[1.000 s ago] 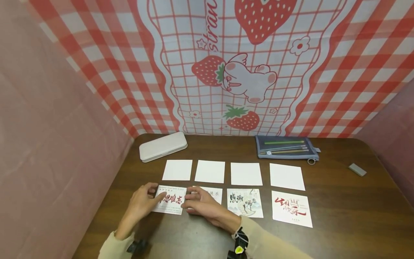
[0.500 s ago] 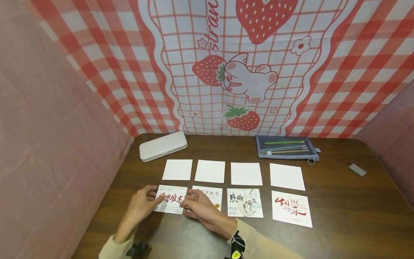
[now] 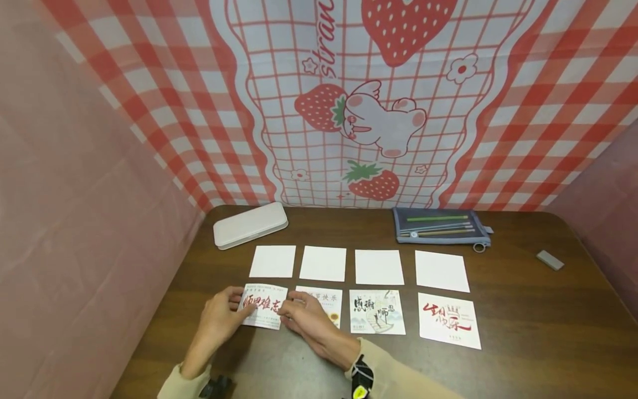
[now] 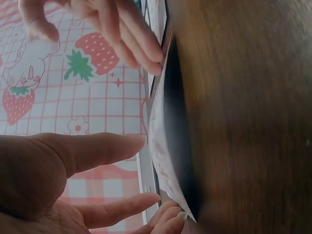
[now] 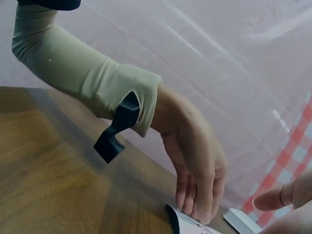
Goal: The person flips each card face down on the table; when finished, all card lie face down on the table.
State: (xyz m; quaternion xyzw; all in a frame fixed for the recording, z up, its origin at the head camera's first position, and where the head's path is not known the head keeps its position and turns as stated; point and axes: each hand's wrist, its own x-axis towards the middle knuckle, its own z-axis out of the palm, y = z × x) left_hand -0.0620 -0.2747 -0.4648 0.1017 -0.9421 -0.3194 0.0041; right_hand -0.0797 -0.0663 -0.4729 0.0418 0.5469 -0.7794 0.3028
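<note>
Farthest left, the left hand (image 3: 219,316) is bent round the left edge of the first printed card (image 3: 266,311), the one with red writing, in the front row at the left end; its thumb is spread from its fingers and lies over the card's face; whether the thumb presses or only hovers I cannot tell; the white case (image 3: 251,225) behind it lies as it did a second ago.

The card itself has changed most; it lay nearly flat half a second ago and now bows, its middle raised, with a dark gap between it and the table (image 4: 253,126) in the left wrist view; this suggests that it is being squeezed from its two sides, so the work seems to have gone from touching the card to getting it off the wood.

Next comes the right hand (image 3: 316,327), loosely spread, fingers fairly straight with their tips at the card's right edge, thumb well apart and nothing gripped; its wrist has shifted leftward since a second ago, so more of the second printed card (image 3: 326,303) shows.

Further right, the third card (image 3: 377,312) and the fourth card (image 3: 449,321) are unmoved, as are the blank squares (image 3: 323,264) behind, the pencil pouch (image 3: 433,226) and the grey block (image 3: 550,260); only the first card appears to be in play.
</note>
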